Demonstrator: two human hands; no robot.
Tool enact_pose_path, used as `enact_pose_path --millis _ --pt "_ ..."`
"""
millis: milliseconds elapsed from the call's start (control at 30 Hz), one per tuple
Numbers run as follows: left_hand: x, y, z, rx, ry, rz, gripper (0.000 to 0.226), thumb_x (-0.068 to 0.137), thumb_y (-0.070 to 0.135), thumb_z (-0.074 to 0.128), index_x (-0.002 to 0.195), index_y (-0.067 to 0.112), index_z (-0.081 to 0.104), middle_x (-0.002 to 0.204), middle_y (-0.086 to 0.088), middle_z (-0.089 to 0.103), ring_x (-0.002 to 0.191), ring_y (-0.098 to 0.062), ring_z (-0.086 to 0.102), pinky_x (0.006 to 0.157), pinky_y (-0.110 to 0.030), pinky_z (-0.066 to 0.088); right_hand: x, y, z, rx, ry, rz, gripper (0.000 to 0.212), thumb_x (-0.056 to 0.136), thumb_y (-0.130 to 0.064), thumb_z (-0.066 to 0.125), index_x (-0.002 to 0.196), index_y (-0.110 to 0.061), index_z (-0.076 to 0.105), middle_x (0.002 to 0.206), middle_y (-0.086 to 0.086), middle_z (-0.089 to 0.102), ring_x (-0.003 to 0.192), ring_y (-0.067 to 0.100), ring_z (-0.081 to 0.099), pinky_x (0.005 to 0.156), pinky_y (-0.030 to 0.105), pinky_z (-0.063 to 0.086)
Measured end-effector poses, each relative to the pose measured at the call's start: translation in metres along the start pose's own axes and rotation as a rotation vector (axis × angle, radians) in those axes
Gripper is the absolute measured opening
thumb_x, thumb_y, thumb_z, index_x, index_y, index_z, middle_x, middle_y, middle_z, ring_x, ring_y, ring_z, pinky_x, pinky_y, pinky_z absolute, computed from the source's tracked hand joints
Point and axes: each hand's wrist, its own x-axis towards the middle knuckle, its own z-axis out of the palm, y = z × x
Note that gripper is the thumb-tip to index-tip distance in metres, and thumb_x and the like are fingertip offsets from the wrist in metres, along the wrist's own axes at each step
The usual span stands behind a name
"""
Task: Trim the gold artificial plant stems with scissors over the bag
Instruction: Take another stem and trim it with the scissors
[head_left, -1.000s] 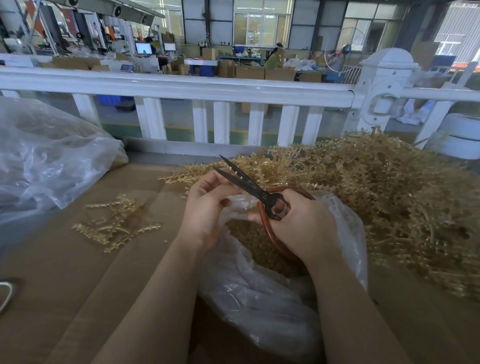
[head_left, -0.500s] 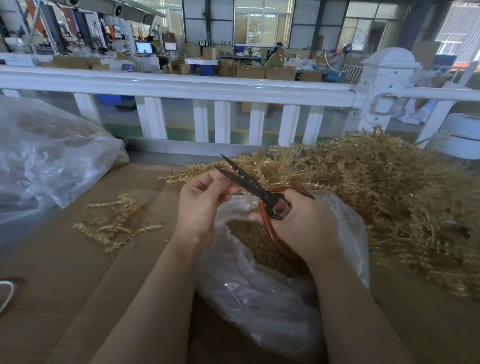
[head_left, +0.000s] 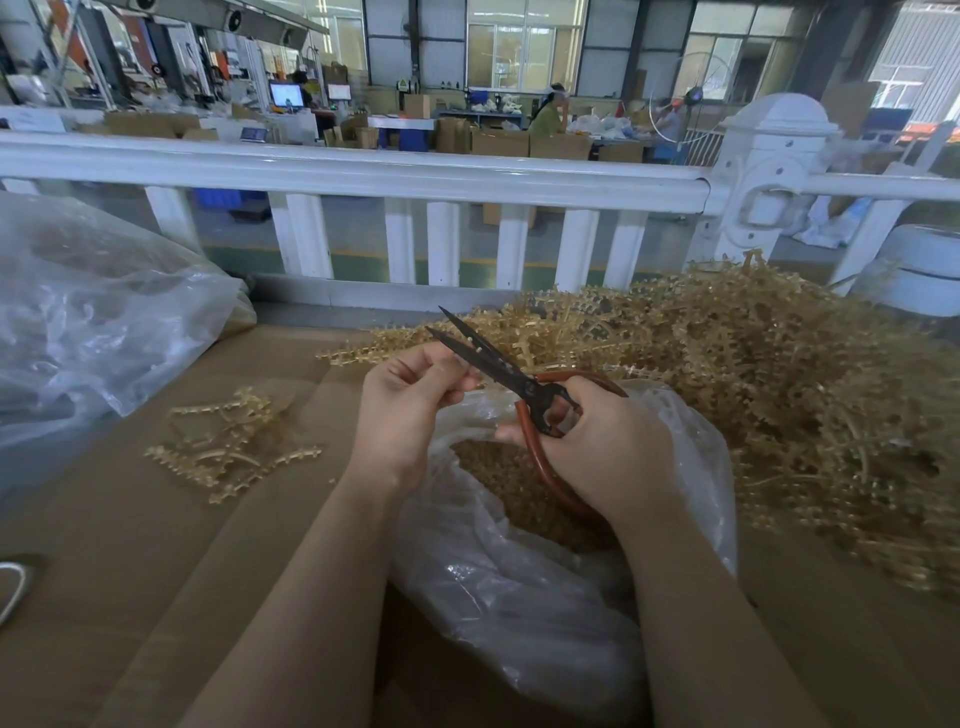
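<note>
Two hands: both were raised over the clear plastic bag (head_left: 519, 613) at centre.
Left hand (head_left: 410, 410): fingers were curled, pinching something small at the blades; the piece was too small to identify.
Right hand (head_left: 608, 452): fingers gripped the red-brown loop handles of the scissors (head_left: 498, 366).
Scissors, count one: dark blades were parted narrowly, tips pointing up and away to the left.
Bag under hands, count one: mouth was open, with brownish-gold trimmings (head_left: 498, 483) inside.
Gold stems, large pile (head_left: 779, 395): one heap lay to the right of the bag, reaching behind the hands.
Gold stems, small cluster (head_left: 228, 447): one loose group lay left of the hands, well apart from the bag; the individual stems could not be counted.
Second plastic bag (head_left: 88, 312): one, crumpled, at far left.
Surface: brown cardboard (head_left: 130, 571) covered the work table.
Room: white railing (head_left: 363, 171) ran across behind the table; a factory hall with cardboard boxes (head_left: 498, 140), lit monitor (head_left: 287, 95) and large windows lay beyond.
</note>
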Motion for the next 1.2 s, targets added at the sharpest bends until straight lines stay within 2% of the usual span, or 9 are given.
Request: enact_pose_path --millis 167,600,733,833,967,1100,1200 --pt "0.0004 -0.0001 0.0021 0.010 -0.023 -0.009 0.020 0.092 -0.001 0.060 0.077 0.007 0.069 0.069 -0.005 0.066 0.066 -0.012 0.058 0.070 -0.023 0.047 -0.0003 -0.0027 -0.0025 0.007 0.018 0.009 0.058 0.068 -0.088 0.055 0.079 -0.032 0.061 0.063 -0.022 0.052 0.061 -0.010 0.047 0.050 0.011 0.029" --pt "0.0005 0.0000 0.0011 0.070 -0.045 0.041 0.032 0.093 -0.002 0.059 0.072 0.018 0.072 0.069 -0.001 0.068 0.065 -0.011 0.059 0.069 -0.022 0.049 0.0007 -0.0034 -0.0034 0.047 -0.023 0.026 0.061 0.065 -0.091 0.052 0.086 -0.035 0.065 0.070 -0.025 0.057 0.066 -0.013 0.048 0.054 0.008 0.030" --pt "-0.0022 -0.0004 0.0059 0.193 -0.052 0.103 0.018 0.093 -0.005 0.057 0.080 0.003 0.066 0.066 0.004 0.067 0.065 -0.008 0.060 0.069 -0.020 0.051 -0.0001 -0.0033 -0.0042 0.040 -0.010 0.020 0.064 0.066 -0.090 0.050 0.085 -0.030 0.064 0.070 -0.021 0.058 0.066 -0.009 0.049 0.054 0.008 0.031" --pt "-0.0029 -0.0004 0.0067 0.210 -0.044 0.124 0.009 0.093 -0.005 0.058 0.089 -0.011 0.064 0.066 0.003 0.066 0.064 -0.008 0.059 0.069 -0.020 0.050 0.0003 -0.0023 -0.0035 0.045 -0.015 0.019 0.067 0.065 -0.091 0.048 0.087 -0.030 0.064 0.072 -0.018 0.061 0.067 -0.004 0.053 0.057 0.013 0.041" --pt "-0.0045 0.0028 0.0075 0.220 -0.042 0.122 0.016 0.093 -0.005 0.058 0.084 0.003 0.068 0.067 0.001 0.066 0.067 -0.012 0.058 0.070 -0.024 0.050 0.0002 -0.0023 -0.0026 0.016 -0.006 0.017 0.074 0.064 -0.094 0.045 0.085 -0.026 0.064 0.071 -0.013 0.064 0.067 0.003 0.058 0.060 0.022 0.052" --pt "-0.0055 0.0034 0.0086 0.208 -0.051 0.128 0.020 0.093 -0.006 0.057 0.083 0.007 0.068 0.068 0.003 0.066 0.067 -0.010 0.058 0.070 -0.022 0.051 0.0005 -0.0025 -0.0032 0.023 0.019 0.006 0.074 0.063 -0.094 0.044 0.082 -0.026 0.065 0.068 -0.016 0.061 0.064 -0.004 0.053 0.055 0.011 0.041" --pt "-0.0045 0.0027 0.0085 0.199 -0.057 0.133 0.020 0.093 -0.006 0.057 0.083 0.008 0.068 0.068 0.004 0.067 0.067 -0.009 0.059 0.070 -0.021 0.051 0.0009 -0.0022 -0.0029 0.030 0.023 0.002 0.069 0.065 -0.092 0.048 0.081 -0.027 0.064 0.067 -0.018 0.059 0.063 -0.007 0.051 0.054 0.008 0.037"
